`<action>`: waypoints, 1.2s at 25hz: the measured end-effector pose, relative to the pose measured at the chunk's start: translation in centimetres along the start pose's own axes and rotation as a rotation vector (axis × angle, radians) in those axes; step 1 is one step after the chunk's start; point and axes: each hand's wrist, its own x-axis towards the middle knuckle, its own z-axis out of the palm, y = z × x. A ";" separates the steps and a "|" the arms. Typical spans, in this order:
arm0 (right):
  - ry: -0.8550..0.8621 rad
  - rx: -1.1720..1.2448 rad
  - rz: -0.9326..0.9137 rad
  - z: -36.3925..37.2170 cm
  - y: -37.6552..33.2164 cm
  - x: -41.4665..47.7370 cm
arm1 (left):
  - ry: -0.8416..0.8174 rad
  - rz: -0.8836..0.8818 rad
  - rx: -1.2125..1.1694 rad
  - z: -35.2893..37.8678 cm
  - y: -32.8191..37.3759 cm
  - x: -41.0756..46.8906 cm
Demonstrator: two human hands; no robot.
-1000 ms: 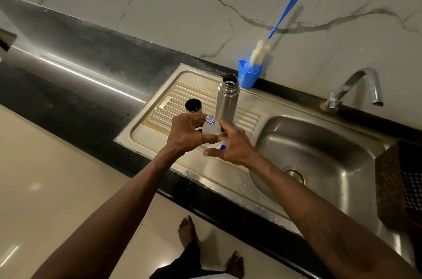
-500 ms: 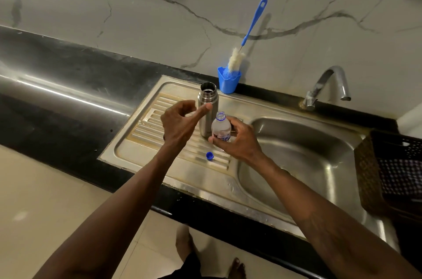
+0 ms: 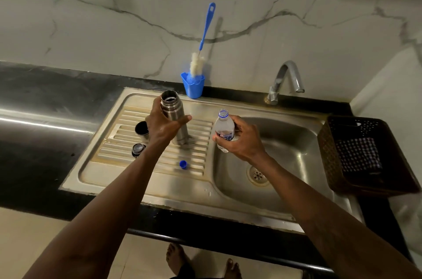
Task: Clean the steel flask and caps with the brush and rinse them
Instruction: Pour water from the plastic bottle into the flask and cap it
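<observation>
Wall (image 3: 114, 27): pale marble with grey veins, behind everything.
Counter (image 3: 45, 96): black stone, set around the sink.
Sink (image 3: 137, 189): steel; ribbed drainboard (image 3: 114, 141) on the left, basin (image 3: 285, 141) on the right, drain (image 3: 257, 174) in the basin floor.
Basket (image 3: 326, 153): brown, perforated, on the counter just right of the basin; checked cloth (image 3: 358, 153) inside.
Tap (image 3: 287, 73): curved, steel, at the back rim, spout over the basin.
Brush (image 3: 206, 25): blue handle leaning on the wall, white head down in a blue cup (image 3: 194, 88) at the back edge of the sink.
Flask (image 3: 170, 102): steel, upright on the drainboard, mouth uncovered, just in front of the cup.
Left hand (image 3: 162, 128): fingers and thumb wrapped round the flask's upper body.
Right hand (image 3: 244, 139): fingers curled round the lower half of a bottle, held at the basin's left edge.
Bottle (image 3: 225, 128): clear plastic, upright, uncapped, label on its lower part.
Caps, two: one dark, open side up (image 3: 141, 128); one smaller (image 3: 138, 149) nearer the front. Both on the drainboard left of the flask, apart from each other.
Lid (image 3: 183, 164): small, blue, on the drainboard in front of the flask.
</observation>
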 end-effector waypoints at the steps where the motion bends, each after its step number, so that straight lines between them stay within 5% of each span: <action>1: 0.013 0.000 -0.002 -0.4 0.2 -0.1 | 0.029 -0.004 0.019 0.1 0.2 0.0; 11: 0.079 -0.004 0.038 -4.9 1.5 -1.3 | -0.069 0.203 0.034 4.4 5.4 -3.8; 30: 0.214 -0.373 0.136 -13.0 5.1 -6.3 | -0.423 0.304 0.113 13.9 7.0 -10.1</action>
